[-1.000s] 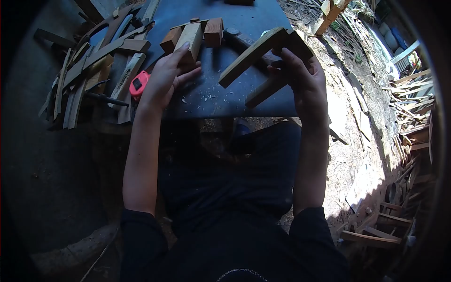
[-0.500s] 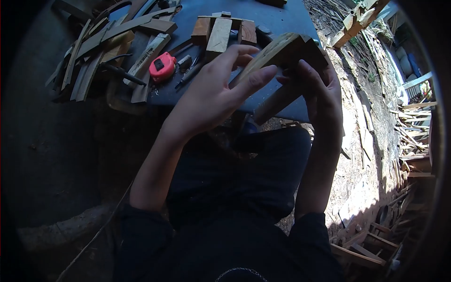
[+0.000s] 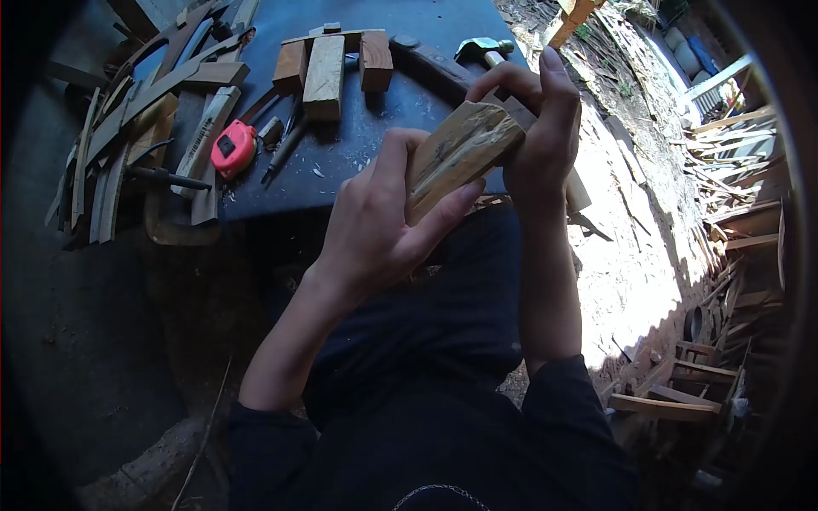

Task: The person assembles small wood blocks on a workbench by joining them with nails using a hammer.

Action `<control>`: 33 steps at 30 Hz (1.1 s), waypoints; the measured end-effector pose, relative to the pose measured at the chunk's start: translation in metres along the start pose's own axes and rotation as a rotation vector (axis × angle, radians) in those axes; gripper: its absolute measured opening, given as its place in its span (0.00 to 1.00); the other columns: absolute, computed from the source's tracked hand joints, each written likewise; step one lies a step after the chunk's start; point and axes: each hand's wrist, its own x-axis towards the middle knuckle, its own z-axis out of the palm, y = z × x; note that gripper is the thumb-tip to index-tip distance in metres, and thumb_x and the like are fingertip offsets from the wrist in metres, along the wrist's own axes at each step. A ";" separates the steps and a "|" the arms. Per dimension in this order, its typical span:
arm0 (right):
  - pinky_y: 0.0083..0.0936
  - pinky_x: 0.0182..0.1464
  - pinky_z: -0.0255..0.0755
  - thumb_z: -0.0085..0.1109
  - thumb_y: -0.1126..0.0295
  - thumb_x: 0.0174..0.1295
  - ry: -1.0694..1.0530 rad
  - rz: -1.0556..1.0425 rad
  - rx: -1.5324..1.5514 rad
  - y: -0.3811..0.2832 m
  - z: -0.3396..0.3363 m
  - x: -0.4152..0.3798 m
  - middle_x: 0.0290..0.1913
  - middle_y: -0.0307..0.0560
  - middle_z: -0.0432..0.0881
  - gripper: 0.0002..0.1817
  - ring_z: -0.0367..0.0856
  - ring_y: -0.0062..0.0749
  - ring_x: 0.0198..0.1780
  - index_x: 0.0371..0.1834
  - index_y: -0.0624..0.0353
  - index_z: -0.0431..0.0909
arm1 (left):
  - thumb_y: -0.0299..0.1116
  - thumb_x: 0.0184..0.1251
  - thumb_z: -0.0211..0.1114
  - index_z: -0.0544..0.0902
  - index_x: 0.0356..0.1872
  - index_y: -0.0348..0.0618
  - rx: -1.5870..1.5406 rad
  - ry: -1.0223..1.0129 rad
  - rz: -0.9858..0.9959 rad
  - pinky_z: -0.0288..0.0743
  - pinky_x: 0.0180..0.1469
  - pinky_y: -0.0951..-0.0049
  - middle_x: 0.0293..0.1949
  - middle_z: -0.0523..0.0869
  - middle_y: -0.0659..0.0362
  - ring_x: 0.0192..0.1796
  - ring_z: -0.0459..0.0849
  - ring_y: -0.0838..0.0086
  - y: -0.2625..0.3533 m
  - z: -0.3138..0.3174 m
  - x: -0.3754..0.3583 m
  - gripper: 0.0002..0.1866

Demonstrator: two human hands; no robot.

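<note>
My left hand [image 3: 375, 204] is closed round a short wooden block [image 3: 460, 157], thumb along its near side and fingers at the far side. One face of the block is rough and splintered. My right hand [image 3: 543, 128] curls at the block's right end, one finger pointing up. Behind that hand a second length of wood [image 3: 578, 192] shows above and below it. Whether the two pieces are joined is hidden. Both hands are raised over the near edge of the blue table [image 3: 358, 162], above my lap.
On the table lie a red tape measure [image 3: 233, 149], a small wooden assembly [image 3: 324, 77], a hammer [image 3: 482, 48] and a long dark tool [image 3: 430, 68]. Wood strips [image 3: 162, 111] pile up at left, near a clamp [image 3: 179, 234]. Scrap wood [image 3: 741, 221] covers the right side.
The block has turned, so its splintered face now shows towards me. My right hand has shifted to its end with a finger raised. The view has swung right, bringing the hammer into sight.
</note>
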 end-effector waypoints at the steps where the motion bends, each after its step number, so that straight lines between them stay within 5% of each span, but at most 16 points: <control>1: 0.27 0.45 0.79 0.23 0.53 0.85 0.009 -0.069 -0.002 0.007 0.001 -0.001 0.28 0.51 0.87 0.36 0.85 0.35 0.28 0.33 0.67 0.80 | 0.56 0.76 0.67 0.73 0.54 0.37 0.016 0.013 0.011 0.86 0.38 0.56 0.37 0.88 0.43 0.38 0.93 0.51 0.000 0.001 0.000 0.29; 4: 0.29 0.38 0.81 0.32 0.62 0.85 -0.015 -0.260 -0.089 0.037 0.000 0.001 0.27 0.52 0.87 0.18 0.86 0.38 0.24 0.51 0.65 0.69 | 0.56 0.77 0.66 0.73 0.54 0.37 0.050 0.045 0.021 0.86 0.36 0.56 0.37 0.88 0.43 0.37 0.93 0.49 0.000 0.006 -0.003 0.28; 6: 0.27 0.37 0.78 0.31 0.57 0.83 0.002 -0.234 -0.083 0.032 0.003 0.001 0.28 0.51 0.86 0.21 0.84 0.35 0.26 0.48 0.64 0.70 | 0.56 0.78 0.65 0.72 0.54 0.37 0.055 0.055 -0.001 0.85 0.34 0.55 0.36 0.88 0.42 0.36 0.93 0.48 0.001 0.009 -0.005 0.28; 9: 0.22 0.41 0.73 0.22 0.43 0.80 0.071 -0.088 -0.064 0.020 0.008 -0.005 0.29 0.50 0.84 0.39 0.81 0.30 0.30 0.33 0.64 0.78 | 0.56 0.78 0.65 0.72 0.54 0.37 0.010 0.071 0.002 0.85 0.33 0.55 0.35 0.88 0.42 0.34 0.93 0.48 -0.002 0.012 -0.005 0.28; 12: 0.23 0.41 0.74 0.21 0.42 0.80 0.088 -0.117 -0.106 0.020 0.008 -0.005 0.29 0.50 0.84 0.40 0.83 0.30 0.30 0.32 0.64 0.79 | 0.56 0.78 0.65 0.72 0.55 0.37 -0.039 0.069 -0.050 0.84 0.34 0.54 0.36 0.87 0.42 0.36 0.93 0.47 0.006 0.013 -0.008 0.29; 17: 0.21 0.41 0.73 0.20 0.36 0.78 -0.034 0.207 0.133 -0.005 -0.007 0.003 0.28 0.50 0.85 0.44 0.84 0.30 0.31 0.29 0.63 0.79 | 0.57 0.85 0.50 0.77 0.57 0.33 -0.242 -0.042 -0.072 0.77 0.59 0.60 0.44 0.86 0.46 0.51 0.87 0.59 0.002 -0.014 -0.011 0.30; 21: 0.22 0.33 0.75 0.16 0.32 0.75 -0.258 0.115 0.266 -0.016 -0.023 0.009 0.25 0.50 0.83 0.49 0.83 0.32 0.25 0.28 0.63 0.81 | 0.57 0.88 0.40 0.81 0.59 0.32 -0.457 -0.037 -0.250 0.66 0.71 0.65 0.50 0.84 0.51 0.57 0.79 0.69 0.003 -0.014 0.000 0.34; 24: 0.25 0.30 0.76 0.14 0.32 0.76 -0.224 -0.022 0.379 -0.019 -0.014 0.008 0.24 0.52 0.82 0.51 0.83 0.35 0.24 0.27 0.65 0.80 | 0.59 0.89 0.41 0.81 0.60 0.33 -0.763 -0.198 -0.405 0.70 0.65 0.70 0.50 0.84 0.55 0.55 0.80 0.75 0.013 0.005 -0.004 0.35; 33: 0.26 0.30 0.76 0.10 0.32 0.76 -0.300 -0.190 0.518 -0.012 -0.024 0.011 0.27 0.56 0.82 0.54 0.82 0.36 0.24 0.31 0.71 0.80 | 0.60 0.88 0.44 0.80 0.61 0.34 -1.180 -0.329 -0.404 0.77 0.48 0.79 0.44 0.85 0.60 0.44 0.82 0.84 -0.007 0.027 -0.012 0.34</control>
